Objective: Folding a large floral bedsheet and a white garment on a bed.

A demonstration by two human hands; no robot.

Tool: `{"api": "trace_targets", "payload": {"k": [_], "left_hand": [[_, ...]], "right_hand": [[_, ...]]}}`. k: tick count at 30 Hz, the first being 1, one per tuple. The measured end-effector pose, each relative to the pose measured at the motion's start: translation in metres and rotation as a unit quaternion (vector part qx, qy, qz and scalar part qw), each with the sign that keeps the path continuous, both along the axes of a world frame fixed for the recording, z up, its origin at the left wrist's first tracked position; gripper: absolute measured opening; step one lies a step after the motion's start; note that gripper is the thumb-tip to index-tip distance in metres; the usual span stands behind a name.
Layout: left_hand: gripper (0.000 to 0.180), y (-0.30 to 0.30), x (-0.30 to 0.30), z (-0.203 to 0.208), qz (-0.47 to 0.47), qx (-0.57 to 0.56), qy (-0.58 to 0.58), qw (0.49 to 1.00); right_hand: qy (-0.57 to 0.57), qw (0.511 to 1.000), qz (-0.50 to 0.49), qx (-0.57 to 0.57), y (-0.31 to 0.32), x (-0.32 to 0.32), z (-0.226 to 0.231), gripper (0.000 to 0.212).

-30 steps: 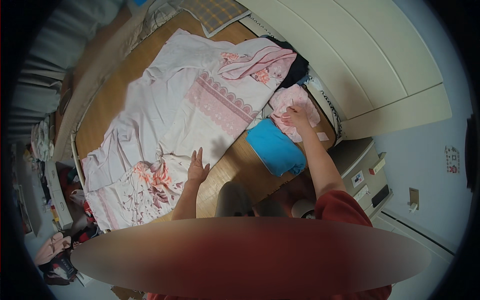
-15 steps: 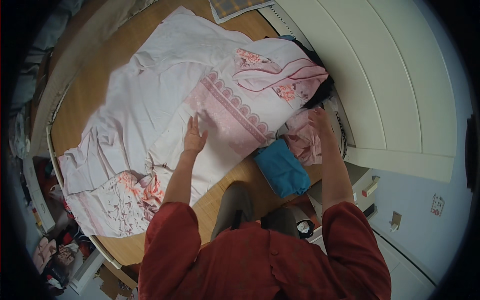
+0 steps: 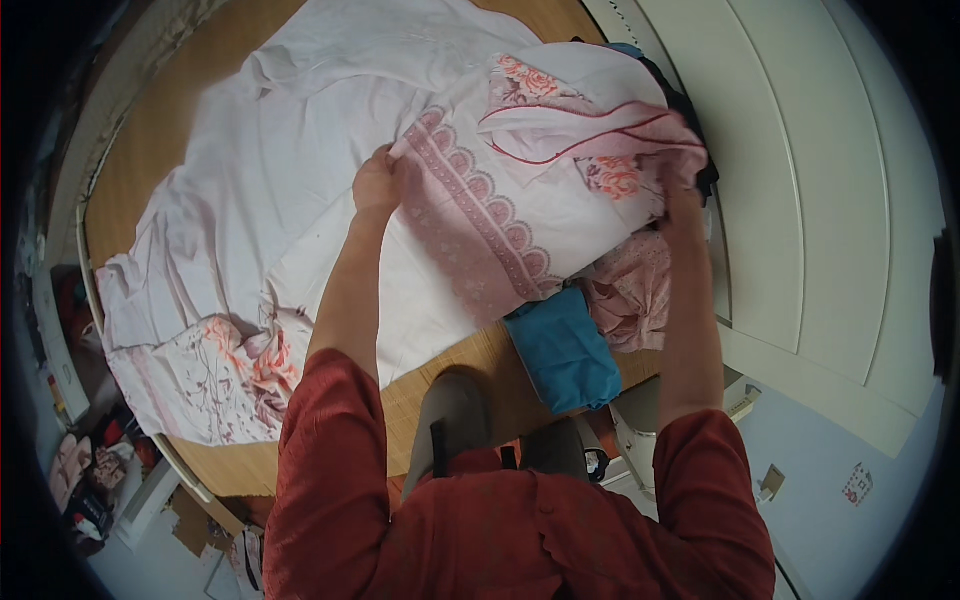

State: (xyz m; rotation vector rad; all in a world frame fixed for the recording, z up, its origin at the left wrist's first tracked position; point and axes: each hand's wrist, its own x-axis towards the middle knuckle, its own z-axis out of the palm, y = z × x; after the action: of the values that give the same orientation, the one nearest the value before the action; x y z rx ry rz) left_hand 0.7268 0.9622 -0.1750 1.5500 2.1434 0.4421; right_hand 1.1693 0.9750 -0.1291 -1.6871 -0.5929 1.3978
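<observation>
A large pale pink sheet (image 3: 300,170) with rose prints and a scalloped band lies spread over a wooden bed board (image 3: 150,130). My left hand (image 3: 375,180) grips the sheet's patterned edge near the middle. My right hand (image 3: 683,200) holds the same sheet at its right end, where it is bunched over a pile; the fingers are partly hidden by cloth. Both sleeves are red.
A folded blue cloth (image 3: 563,350) and a crumpled pink garment (image 3: 630,295) lie at the board's near right corner. White wardrobe doors (image 3: 800,170) stand to the right. Dark clothing (image 3: 690,105) shows behind the pile. Shoes and clutter (image 3: 85,480) sit on the floor at lower left.
Both hands have moved further up the bed and taken hold of the sheet; before, the left hand lay flat on it and the right was at the pink garment.
</observation>
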Motion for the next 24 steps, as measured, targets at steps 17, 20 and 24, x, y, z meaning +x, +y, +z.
{"api": "trace_targets", "payload": {"k": [17,20,24], "left_hand": [[0.06,-0.1,0.176,0.07,-0.207,0.222,-0.212,0.929],[0.06,-0.132,0.137,0.081,-0.254,0.221,-0.156,0.929],[0.045,-0.149,0.14,0.094,-0.24,0.22,-0.157,0.932]], "right_hand": [[-0.326,0.934,-0.142,-0.031,-0.261,0.138,0.108,0.04],[-0.066,0.978,-0.17,0.106,-0.249,0.115,0.105,0.042],[0.096,0.967,-0.218,0.092,-0.224,0.088,0.136,0.043]]}}
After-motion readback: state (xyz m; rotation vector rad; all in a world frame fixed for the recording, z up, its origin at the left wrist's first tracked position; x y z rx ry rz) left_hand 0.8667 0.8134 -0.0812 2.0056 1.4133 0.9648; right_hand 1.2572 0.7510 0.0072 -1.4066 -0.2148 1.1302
